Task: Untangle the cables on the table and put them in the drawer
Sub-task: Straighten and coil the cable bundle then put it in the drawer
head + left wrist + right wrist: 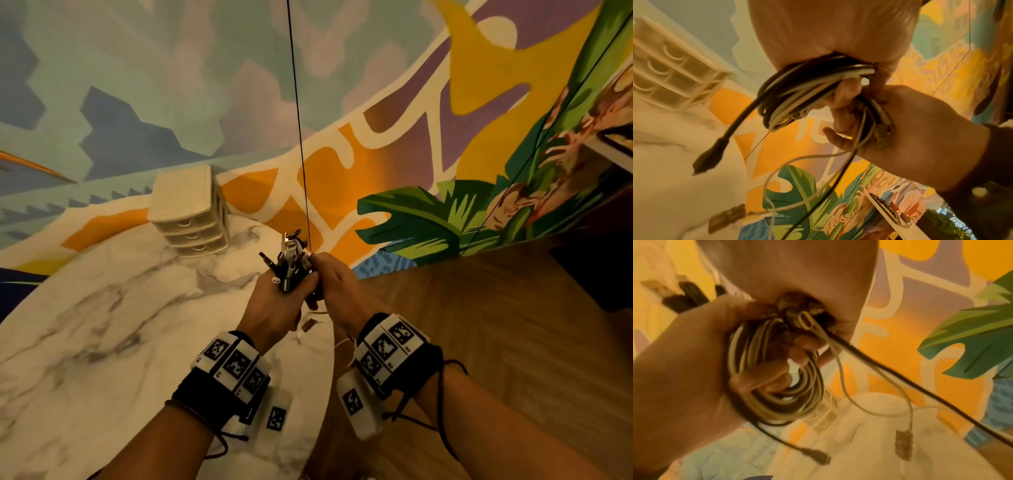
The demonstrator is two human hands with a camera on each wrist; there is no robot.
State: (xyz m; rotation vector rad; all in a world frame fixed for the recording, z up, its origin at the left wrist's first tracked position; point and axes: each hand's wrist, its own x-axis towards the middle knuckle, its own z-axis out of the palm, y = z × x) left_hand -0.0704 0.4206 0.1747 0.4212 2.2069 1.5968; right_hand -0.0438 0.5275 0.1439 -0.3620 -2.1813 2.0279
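Note:
A bundle of black and white cables [291, 263] is held above the right edge of the marble table [102, 308]. My left hand [281, 298] grips the coiled part [797, 91], fingers curled round the loops. My right hand [325, 277] meets it from the right and pinches several strands and plug ends [805, 321]. Plug tips stick up out of the bundle. A black plug [709, 159] and a smaller plug [727, 217] dangle on loose ends below. The cream drawer unit [191, 212] stands at the table's far side, its three drawers shut.
A painted mural wall [376, 137] runs behind the table. To the right of the table lies wooden floor [479, 325]. A thin black cord [298, 120] hangs straight down to the bundle. A dark object [599, 267] lies at the right edge.

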